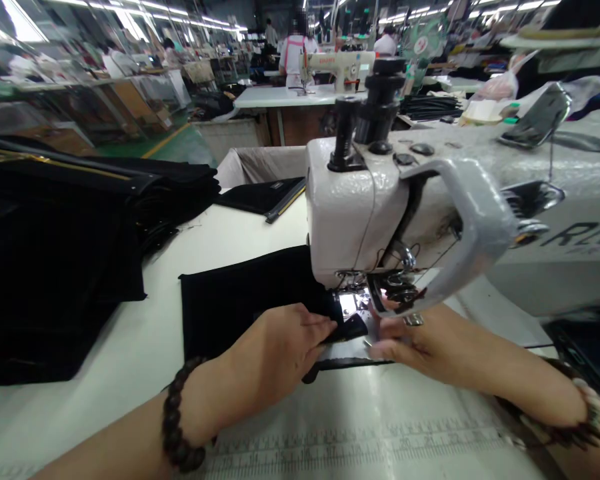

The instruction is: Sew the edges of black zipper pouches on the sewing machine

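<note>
A black fabric piece (245,293) lies flat on the white table, its right end beside the needle area of a white sewing machine (345,207). My left hand (290,340) presses on this fabric with fingers together, closed on its edge near the metal plate (350,350). A narrow dark flap of the piece (355,327) sticks out past those fingertips. Right of the presser foot (350,303), my right hand (420,343) is closed with bent fingers partly behind the machine's guard. A small metallic tip shows by its thumb; what it holds is unclear.
A tall stack of black fabric pieces (55,267) with gold zippers fills the left. Another zippered black piece (265,195) lies behind the machine head. A printed ruler scale (330,453) runs along the front. Farther back stand another sewing machine (335,67) and several people.
</note>
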Demonstrator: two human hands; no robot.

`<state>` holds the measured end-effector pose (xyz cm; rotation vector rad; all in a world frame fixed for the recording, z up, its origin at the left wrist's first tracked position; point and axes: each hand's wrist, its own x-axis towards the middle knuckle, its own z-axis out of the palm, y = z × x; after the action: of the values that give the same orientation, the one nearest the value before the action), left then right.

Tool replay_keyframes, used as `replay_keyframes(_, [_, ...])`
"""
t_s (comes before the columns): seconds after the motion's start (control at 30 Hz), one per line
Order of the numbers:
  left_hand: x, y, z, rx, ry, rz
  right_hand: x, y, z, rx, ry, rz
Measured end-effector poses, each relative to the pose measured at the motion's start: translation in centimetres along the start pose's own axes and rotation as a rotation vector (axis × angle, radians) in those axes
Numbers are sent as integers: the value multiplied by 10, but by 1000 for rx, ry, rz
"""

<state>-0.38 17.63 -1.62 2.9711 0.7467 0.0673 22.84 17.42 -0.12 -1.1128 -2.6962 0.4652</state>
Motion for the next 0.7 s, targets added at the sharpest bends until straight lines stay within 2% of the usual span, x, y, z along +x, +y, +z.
replay_keyframes(0.07, [-3, 10, 7, 134, -6, 29, -6, 0, -9, 84, -123, -41])
replay_keyframes(0.1, [-4, 15, 10, 202, -10, 30, -8, -1, -11, 83, -110, -34])
replay_keyframes(0.2, [-6, 30, 16, 309, -12, 1, -11, -9, -4, -54, 123, -12])
replay_keyframes(0.27, [-5, 35, 17, 324, -6, -6, -9, -16, 9, -142, 186, -86])
replay_keyframes(0.33, [-4, 35, 16, 327, -4, -9, -6, -22, 23, -213, 173, -157])
replay_keyframes(0.43, [-2, 30, 16, 335, -9, -10, -1, -25, 37, -332, 221, -169])
replay_keyframes(0.53, [0, 25, 17, 344, -25, -28, 2, -25, 39, -421, 260, -152])
replay_keyframes(0.7, [5, 15, 22, 324, -54, -63, 4, -24, 38, -507, 209, -59])
